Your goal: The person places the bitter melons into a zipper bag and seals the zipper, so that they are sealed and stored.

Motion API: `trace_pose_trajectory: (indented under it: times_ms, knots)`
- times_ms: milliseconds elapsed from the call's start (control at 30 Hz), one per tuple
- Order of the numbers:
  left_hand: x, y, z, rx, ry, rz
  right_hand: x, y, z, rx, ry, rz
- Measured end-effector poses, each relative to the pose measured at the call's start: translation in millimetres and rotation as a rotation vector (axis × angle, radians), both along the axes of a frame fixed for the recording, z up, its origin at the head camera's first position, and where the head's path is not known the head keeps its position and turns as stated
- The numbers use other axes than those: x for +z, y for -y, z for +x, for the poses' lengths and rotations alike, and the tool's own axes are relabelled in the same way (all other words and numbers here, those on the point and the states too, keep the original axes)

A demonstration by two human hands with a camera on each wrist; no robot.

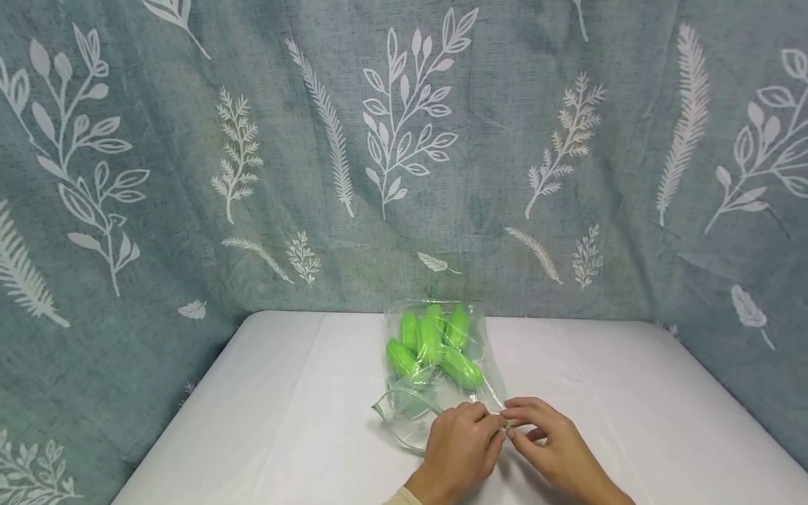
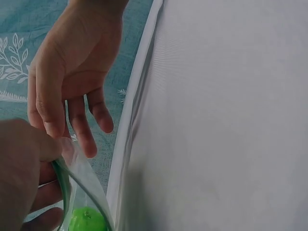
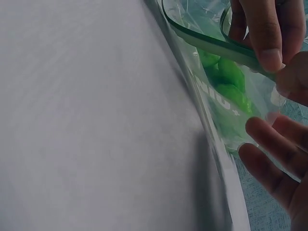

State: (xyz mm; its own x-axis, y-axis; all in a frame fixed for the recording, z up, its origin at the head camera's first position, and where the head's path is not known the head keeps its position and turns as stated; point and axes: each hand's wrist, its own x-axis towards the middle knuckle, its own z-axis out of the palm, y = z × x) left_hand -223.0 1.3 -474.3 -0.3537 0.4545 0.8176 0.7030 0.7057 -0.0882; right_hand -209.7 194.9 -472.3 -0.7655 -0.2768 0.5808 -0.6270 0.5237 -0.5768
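Observation:
A clear zip bag (image 1: 404,423) lies on the table, its mouth towards me and gaping at the left. Inside, toward its far end, are several bright green, cucumber-shaped pieces (image 1: 429,341). My left hand (image 1: 461,443) pinches the green zip strip (image 3: 211,46) near the bag's right corner, fingers curled. Close beside it, my right hand (image 1: 550,440) pinches that corner between thumb and forefinger. Its other fingers are spread loosely in the right wrist view. The two hands nearly touch, and their fingertips hide the very end of the strip.
The white-covered table (image 1: 303,393) extends to both sides of the bag. Behind it and along the sides hangs a blue-green cloth (image 1: 480,231) with white leaf prints. White lettering (image 3: 219,98) shows on the bag in the right wrist view.

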Motion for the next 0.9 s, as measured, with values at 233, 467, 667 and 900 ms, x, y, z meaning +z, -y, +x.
trace_pose_trajectory:
  times_ms: [233,467,667,900]
  knots:
    - [-0.4,-0.2,0.7,0.018,-0.009,-0.005,1.3,0.6,0.4,0.004,0.017,0.008]
    - [-0.4,0.0,1.3,0.02,-0.005,0.003,-0.2,1.4,0.7,0.004,-0.082,-0.009]
    - [-2.4,0.1,0.0,0.02,-0.001,0.007,-1.3,0.7,0.1,-0.007,-0.107,-0.011]
    - [-2.7,1.7,-0.5,0.02,0.002,0.04,-0.2,1.3,-1.2,-0.001,-0.131,-0.017]
